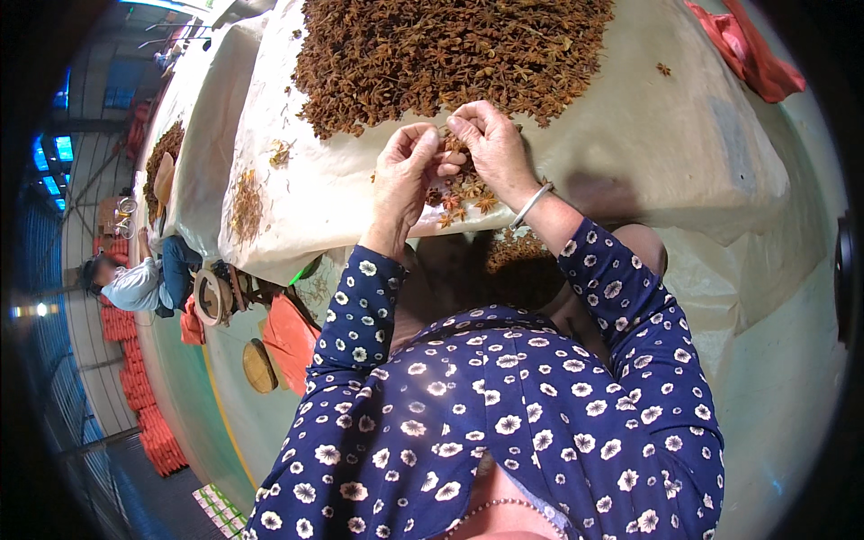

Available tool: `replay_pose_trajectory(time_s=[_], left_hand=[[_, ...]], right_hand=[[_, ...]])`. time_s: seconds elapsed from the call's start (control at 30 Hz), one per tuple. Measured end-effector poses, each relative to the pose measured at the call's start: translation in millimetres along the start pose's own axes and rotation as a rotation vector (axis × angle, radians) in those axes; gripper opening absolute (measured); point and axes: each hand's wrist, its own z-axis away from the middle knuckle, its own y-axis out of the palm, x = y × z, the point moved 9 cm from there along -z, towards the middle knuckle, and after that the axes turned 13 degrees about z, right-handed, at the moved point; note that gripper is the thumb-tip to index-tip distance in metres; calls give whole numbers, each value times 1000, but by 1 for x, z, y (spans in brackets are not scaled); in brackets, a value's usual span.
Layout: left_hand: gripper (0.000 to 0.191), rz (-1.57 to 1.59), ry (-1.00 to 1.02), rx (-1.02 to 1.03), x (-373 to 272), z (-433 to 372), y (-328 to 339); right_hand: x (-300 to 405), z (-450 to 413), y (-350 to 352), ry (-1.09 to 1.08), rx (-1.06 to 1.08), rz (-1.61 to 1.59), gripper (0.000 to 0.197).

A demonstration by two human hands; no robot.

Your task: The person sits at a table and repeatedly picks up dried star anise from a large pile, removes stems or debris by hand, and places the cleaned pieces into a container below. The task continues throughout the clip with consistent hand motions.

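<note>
A broad heap of dried star anise (452, 61) covers the far middle of a table with a pale plastic sheet (324, 202). My left hand (408, 169) and my right hand (493, 145) come together at the heap's near edge, fingertips almost meeting. Thumb and forefinger are pinched on each hand; a small brown piece, seemingly star anise, shows between them, but which fingers grip it is hard to tell. Right under the hands, by the table's near edge, lie several loose star anise pods (484, 202). My right wrist bears a metal bangle (531, 207).
Small piles of stems and debris (246, 206) lie on the sheet at left. More star anise (523, 256) is below the table edge, between my knees. A person (135, 283) sits at another heap far left, near a round basket (259, 366) and red bags (290, 337). Red plastic (756, 57) lies upper right.
</note>
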Motion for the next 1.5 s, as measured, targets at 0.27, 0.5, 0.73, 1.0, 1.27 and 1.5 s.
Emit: replay_pose_trajectory(time_s=[0.27, 0.5, 0.73, 1.0, 1.27, 1.5], left_hand=[[19, -145, -134, 61, 9, 13, 5], [6, 226, 122, 113, -44, 13, 11], [46, -422, 583, -497, -150, 33, -139], [25, -802, 165, 7, -31, 26, -1], [19, -375, -245, 271, 2, 44, 1], [23, 788, 70, -96, -62, 11, -146]], right_hand=[[4, -1, -1, -21, 27, 93, 17], [38, 13, 8, -557, -62, 586, 15], [6, 6, 19, 47, 320, -10, 16], [-1, 8, 23, 122, 411, -120, 19], [-3, 39, 36, 344, 802, -251, 11], [13, 36, 30, 313, 838, -263, 8]])
